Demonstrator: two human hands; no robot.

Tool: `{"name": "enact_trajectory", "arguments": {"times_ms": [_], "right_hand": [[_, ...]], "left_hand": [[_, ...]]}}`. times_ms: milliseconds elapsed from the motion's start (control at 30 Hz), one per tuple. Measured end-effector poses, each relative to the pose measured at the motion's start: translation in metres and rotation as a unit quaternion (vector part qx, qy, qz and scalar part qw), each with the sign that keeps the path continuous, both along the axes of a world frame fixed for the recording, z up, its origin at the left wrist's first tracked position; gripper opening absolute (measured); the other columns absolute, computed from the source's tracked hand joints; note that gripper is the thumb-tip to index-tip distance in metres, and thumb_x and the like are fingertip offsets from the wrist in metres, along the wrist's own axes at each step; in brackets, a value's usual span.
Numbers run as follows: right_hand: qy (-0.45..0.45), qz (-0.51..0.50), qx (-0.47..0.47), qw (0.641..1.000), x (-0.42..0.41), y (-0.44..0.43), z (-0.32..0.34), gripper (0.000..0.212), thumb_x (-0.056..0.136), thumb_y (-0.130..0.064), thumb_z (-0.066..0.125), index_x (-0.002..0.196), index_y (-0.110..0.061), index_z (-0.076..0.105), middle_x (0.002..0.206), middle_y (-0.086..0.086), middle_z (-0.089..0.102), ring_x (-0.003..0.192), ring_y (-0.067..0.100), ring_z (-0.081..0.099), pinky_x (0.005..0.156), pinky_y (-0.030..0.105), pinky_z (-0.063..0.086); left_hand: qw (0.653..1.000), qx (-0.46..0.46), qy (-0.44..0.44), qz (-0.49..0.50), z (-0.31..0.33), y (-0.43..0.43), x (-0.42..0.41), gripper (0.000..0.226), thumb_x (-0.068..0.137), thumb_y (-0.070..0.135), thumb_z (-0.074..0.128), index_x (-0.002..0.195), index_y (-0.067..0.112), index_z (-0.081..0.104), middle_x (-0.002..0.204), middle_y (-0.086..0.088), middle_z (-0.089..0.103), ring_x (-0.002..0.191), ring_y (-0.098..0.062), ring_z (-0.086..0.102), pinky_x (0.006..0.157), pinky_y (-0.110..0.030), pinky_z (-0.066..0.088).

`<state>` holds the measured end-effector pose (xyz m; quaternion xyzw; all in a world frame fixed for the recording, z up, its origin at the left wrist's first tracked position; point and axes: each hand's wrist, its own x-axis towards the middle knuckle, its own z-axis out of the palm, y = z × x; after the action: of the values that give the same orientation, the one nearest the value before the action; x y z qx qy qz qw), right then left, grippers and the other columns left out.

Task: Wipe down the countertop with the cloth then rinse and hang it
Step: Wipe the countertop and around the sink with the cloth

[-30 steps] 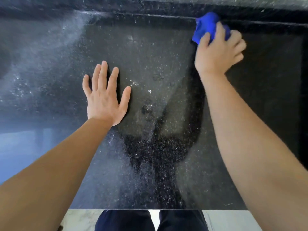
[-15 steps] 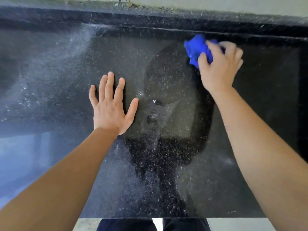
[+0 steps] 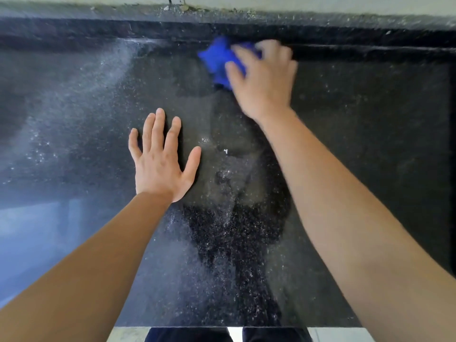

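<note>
A bunched blue cloth (image 3: 218,62) lies on the black speckled countertop (image 3: 357,149) near its back edge, right of centre. My right hand (image 3: 264,80) sits on top of the cloth with its fingers curled over it; the hand is blurred. My left hand (image 3: 161,161) rests flat on the countertop in the middle, fingers spread and straight, holding nothing. Most of the cloth is hidden under my right hand.
A low black upstand (image 3: 98,30) runs along the back of the counter, with a pale wall (image 3: 320,6) above it. The counter's front edge (image 3: 197,327) is at the bottom, with my dark trousers and a light floor below. A small white speck (image 3: 225,151) lies mid-counter.
My right hand has slid the cloth leftwards along the back of the counter. My left hand has stayed flat in the same place. The view has tilted down a little.
</note>
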<state>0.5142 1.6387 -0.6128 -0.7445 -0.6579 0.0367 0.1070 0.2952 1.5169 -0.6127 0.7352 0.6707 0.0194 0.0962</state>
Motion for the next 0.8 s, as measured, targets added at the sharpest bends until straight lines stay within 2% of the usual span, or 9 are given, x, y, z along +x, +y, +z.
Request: {"name": "enact_trajectory", "arguments": {"times_ms": [100, 233, 300, 400, 467, 533, 667, 733, 800], "right_hand": [[-0.017, -0.118, -0.001, 0.993, 0.051, -0.006, 0.004, 0.05, 0.093, -0.06, 0.036, 0.131, -0.038, 0.06, 0.126, 0.002, 0.052, 0.117, 0.031, 0.045, 0.095, 0.042, 0.033], [-0.013, -0.18, 0.002, 0.984, 0.01, -0.004, -0.002, 0.044, 0.094, -0.052, 0.04, 0.128, -0.034, 0.061, 0.133, 0.006, 0.05, 0.123, 0.032, 0.043, 0.094, 0.043, 0.031], [0.012, -0.121, 0.02, 0.992, -0.025, -0.003, -0.002, 0.043, 0.093, -0.049, 0.041, 0.128, -0.034, 0.061, 0.137, 0.006, 0.051, 0.127, 0.033, 0.042, 0.097, 0.044, 0.03], [0.017, 0.053, -0.028, 0.998, -0.065, -0.009, -0.006, 0.047, 0.097, -0.049, 0.036, 0.14, -0.037, 0.051, 0.149, 0.002, 0.042, 0.138, 0.03, 0.033, 0.106, 0.046, 0.027], [0.009, 0.127, -0.047, 0.991, -0.063, -0.017, -0.004, 0.049, 0.099, -0.05, 0.033, 0.144, -0.037, 0.046, 0.154, 0.002, 0.038, 0.143, 0.029, 0.029, 0.11, 0.045, 0.024], [-0.005, 0.15, -0.044, 0.988, -0.033, -0.023, -0.002, 0.051, 0.1, -0.053, 0.031, 0.147, -0.035, 0.045, 0.157, 0.003, 0.036, 0.146, 0.03, 0.027, 0.115, 0.047, 0.019], [-0.053, 0.005, -0.04, 0.998, 0.053, -0.042, -0.006, 0.058, 0.1, -0.057, 0.025, 0.15, -0.03, 0.041, 0.158, 0.009, 0.033, 0.149, 0.036, 0.019, 0.121, 0.057, 0.005], [-0.06, -0.071, -0.048, 0.995, 0.069, -0.047, -0.004, 0.064, 0.099, -0.059, 0.024, 0.152, -0.025, 0.039, 0.16, 0.014, 0.027, 0.15, 0.038, 0.015, 0.122, 0.057, 0.003], [-0.056, -0.086, -0.043, 0.994, 0.061, -0.048, -0.004, 0.071, 0.098, -0.06, 0.027, 0.152, -0.016, 0.038, 0.161, 0.016, 0.025, 0.149, 0.035, 0.02, 0.122, 0.053, 0.007]], "left_hand": [[1.0, -0.007, 0.003, -0.003, 0.001, 0.0, 0.0, 0.074, 0.096, 0.063, 0.024, 0.153, 0.016, 0.029, 0.165, -0.01, 0.013, 0.152, -0.025, 0.005, 0.121, -0.055, 0.003], [1.0, -0.011, 0.01, -0.006, 0.002, 0.0, -0.001, 0.074, 0.096, 0.063, 0.022, 0.153, 0.016, 0.028, 0.165, -0.011, 0.012, 0.152, -0.025, 0.005, 0.121, -0.056, 0.003], [1.0, -0.006, 0.008, -0.004, 0.001, -0.001, -0.001, 0.073, 0.097, 0.063, 0.022, 0.153, 0.017, 0.029, 0.165, -0.01, 0.013, 0.152, -0.025, 0.006, 0.121, -0.056, 0.004], [1.0, 0.005, 0.001, -0.001, -0.001, 0.0, -0.002, 0.071, 0.097, 0.06, 0.024, 0.153, 0.016, 0.031, 0.165, -0.01, 0.015, 0.152, -0.025, 0.007, 0.121, -0.054, 0.003], [1.0, 0.009, -0.002, -0.002, -0.001, 0.0, -0.002, 0.07, 0.097, 0.059, 0.026, 0.152, 0.016, 0.031, 0.164, -0.011, 0.016, 0.152, -0.026, 0.008, 0.121, -0.054, 0.003], [1.0, 0.011, -0.001, -0.001, -0.002, -0.001, -0.001, 0.07, 0.097, 0.059, 0.026, 0.152, 0.016, 0.031, 0.164, -0.011, 0.016, 0.152, -0.026, 0.008, 0.121, -0.054, 0.003], [1.0, 0.005, 0.001, -0.006, -0.001, 0.0, -0.002, 0.072, 0.098, 0.062, 0.024, 0.153, 0.016, 0.03, 0.164, -0.011, 0.014, 0.152, -0.026, 0.007, 0.121, -0.055, 0.003], [1.0, 0.003, 0.002, -0.005, -0.001, 0.0, -0.003, 0.072, 0.098, 0.062, 0.024, 0.153, 0.016, 0.029, 0.164, -0.011, 0.014, 0.152, -0.026, 0.006, 0.121, -0.055, 0.002], [1.0, 0.005, -0.001, -0.007, -0.001, -0.001, -0.003, 0.073, 0.097, 0.063, 0.024, 0.153, 0.016, 0.029, 0.164, -0.011, 0.014, 0.152, -0.026, 0.006, 0.121, -0.055, 0.003]]}}
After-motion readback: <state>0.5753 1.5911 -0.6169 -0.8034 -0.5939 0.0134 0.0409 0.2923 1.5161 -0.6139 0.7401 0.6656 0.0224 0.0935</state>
